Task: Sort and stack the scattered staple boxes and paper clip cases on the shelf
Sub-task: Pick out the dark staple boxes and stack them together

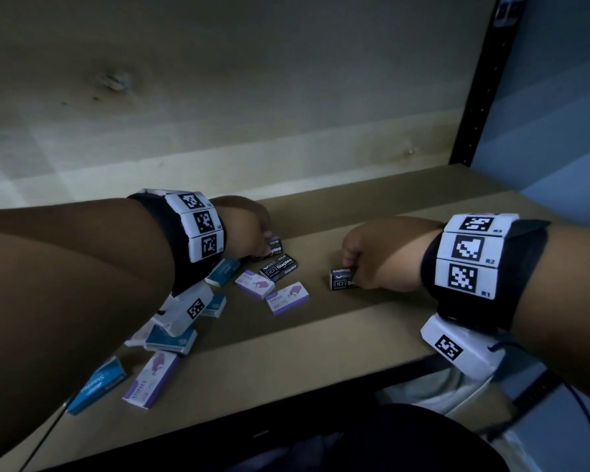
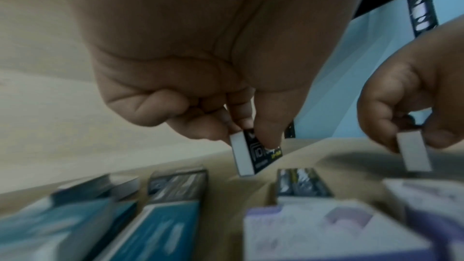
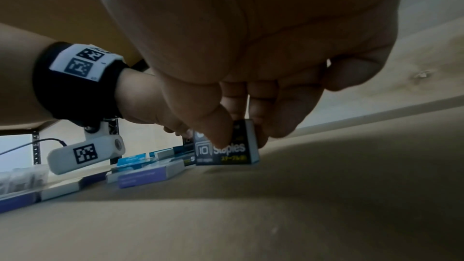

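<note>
Left hand (image 1: 249, 223), centre-left of the head view, fingers curled, pinching a small black staple box (image 2: 253, 154) between thumb and fingertips, lifted clear of the brown shelf board (image 1: 321, 352) and tilted in the left wrist view. Right hand (image 1: 382, 253), right of centre, likewise curled, gripping a second black staple box (image 1: 343, 278) marked "10 Staples", lower edge at or just above the board; contact hard to tell. Between the two, just below the left hand, another black box (image 1: 280, 266) lying flat, touching two purple staple boxes (image 1: 288, 298) toward the frame's middle. Lower left of the head view: a loose scatter of teal boxes (image 1: 96, 386) and one more purple box (image 1: 152, 378), partly hidden under the left forearm. Marker-covered wristbands (image 1: 470, 255) on both wrists. Pale back wall (image 1: 252, 114) across the upper frame.
</note>
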